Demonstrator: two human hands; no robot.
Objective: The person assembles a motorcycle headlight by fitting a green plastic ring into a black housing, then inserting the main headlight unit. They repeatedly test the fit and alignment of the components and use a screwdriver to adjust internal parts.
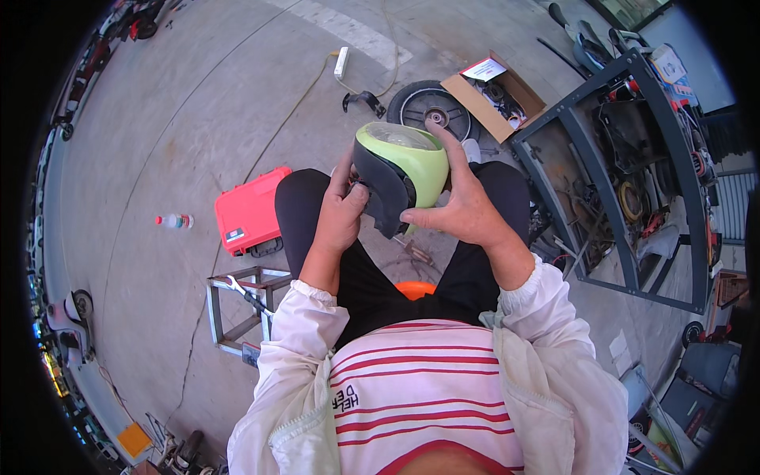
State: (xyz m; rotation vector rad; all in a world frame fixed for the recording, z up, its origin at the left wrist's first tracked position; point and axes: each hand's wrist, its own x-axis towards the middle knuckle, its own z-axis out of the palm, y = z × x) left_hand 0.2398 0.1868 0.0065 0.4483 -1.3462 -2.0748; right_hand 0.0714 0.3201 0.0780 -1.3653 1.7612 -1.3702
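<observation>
Between my knees I hold up a scooter headlight [423, 170], with a light green shell, a dark grey lower cover and a clear lens facing up and away. My left hand [345, 207] grips the dark cover on its left side, thumb bent in toward the edge. On the other side my right hand [469, 202] clasps the green shell, its thumb across the near side and a finger along the far rim. The other fingers of both hands are partly hidden behind the headlight. Below it, on the floor, lies a tool with a brownish handle [418, 252].
Left of my legs lie a red tool case [252, 207] and a metal frame stool [229, 317] with a wrench [247, 294]. A bottle [174, 221] lies farther left. Ahead are a wheel [408, 99], a cardboard box [475, 99] and a power strip [341, 62]. A dark metal rack [606, 202] stands right.
</observation>
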